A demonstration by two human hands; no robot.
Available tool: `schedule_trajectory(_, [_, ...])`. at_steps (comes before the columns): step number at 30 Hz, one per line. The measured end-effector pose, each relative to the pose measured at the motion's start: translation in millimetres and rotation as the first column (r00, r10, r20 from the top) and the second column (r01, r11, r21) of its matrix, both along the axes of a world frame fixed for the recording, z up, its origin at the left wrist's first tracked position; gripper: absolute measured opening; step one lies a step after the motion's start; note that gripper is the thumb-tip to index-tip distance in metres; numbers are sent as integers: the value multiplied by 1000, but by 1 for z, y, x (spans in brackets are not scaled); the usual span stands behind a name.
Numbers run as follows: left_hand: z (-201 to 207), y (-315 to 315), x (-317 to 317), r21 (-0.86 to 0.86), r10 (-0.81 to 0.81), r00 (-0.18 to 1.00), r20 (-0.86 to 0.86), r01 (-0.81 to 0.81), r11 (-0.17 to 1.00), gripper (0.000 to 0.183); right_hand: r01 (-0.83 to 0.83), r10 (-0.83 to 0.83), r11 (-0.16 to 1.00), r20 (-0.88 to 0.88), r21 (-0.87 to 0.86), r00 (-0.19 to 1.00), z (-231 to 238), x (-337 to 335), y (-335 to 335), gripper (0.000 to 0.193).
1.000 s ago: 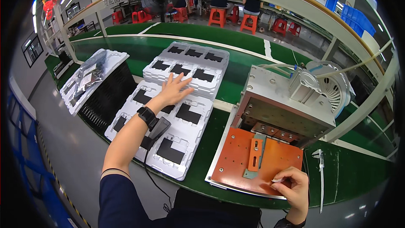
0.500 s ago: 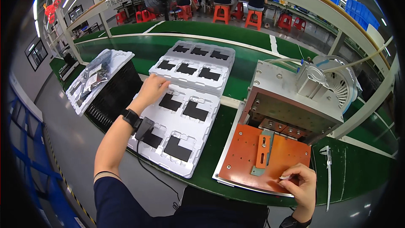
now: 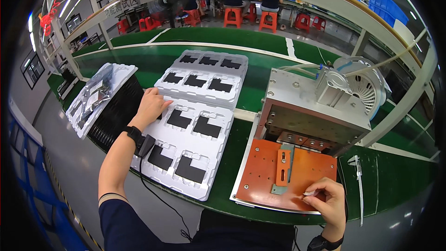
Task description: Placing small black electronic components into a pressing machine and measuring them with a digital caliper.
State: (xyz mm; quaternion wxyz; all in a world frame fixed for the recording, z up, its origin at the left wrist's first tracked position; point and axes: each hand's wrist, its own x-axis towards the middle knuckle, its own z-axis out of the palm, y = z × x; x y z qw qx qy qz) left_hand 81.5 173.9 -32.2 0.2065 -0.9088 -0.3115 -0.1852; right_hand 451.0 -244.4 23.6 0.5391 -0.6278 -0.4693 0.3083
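Observation:
My left hand rests over the upper left corner of the near white plastic tray, its thumb apart from the other fingers. It partly covers one black L-shaped piece. Other black L-shaped pieces lie in the tray's pockets. On my left wrist sits a black band with a dark box and a cord. Between thumb and forefinger, my right hand pinches a small whitish piece above the front right of an orange plate. An orange slotted bar is fixed on this plate, over a grey-green strip.
Behind the near tray, stacked white trays hold more black pieces. Another tray stack at left carries a silvery bag. A metal press rises behind the orange plate. A caliper lies right. People sit beyond the green bench.
The view has shifted slightly. My left hand has moved left and a little nearer over the tray, uncovering more of the lower left black piece. My right hand keeps its pinch.

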Motion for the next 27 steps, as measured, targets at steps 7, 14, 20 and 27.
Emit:
schedule_trajectory(7, [77, -77, 66, 166, -342, 917, 204, 312, 936, 24, -11, 15, 1000, -146, 23, 989, -4, 4, -1, 20])
schedule_trajectory(14, [88, -235, 175, 120, -710, 607, 356, 724, 679, 32, -263, 253, 965, -367, 24, 895, 29, -55, 32, 42])
schedule_trajectory(20, [72, -245, 205, -26, -678, 554, 483, 783, 621, 27, -232, 250, 968, -419, 93, 873, 9, -45, 37, 33])
schedule_trajectory(27, [111, -221, 177, 252, -688, 502, 524, 681, 688, 11, -86, 88, 996, -483, 26, 871, 8, -33, 39, 40])
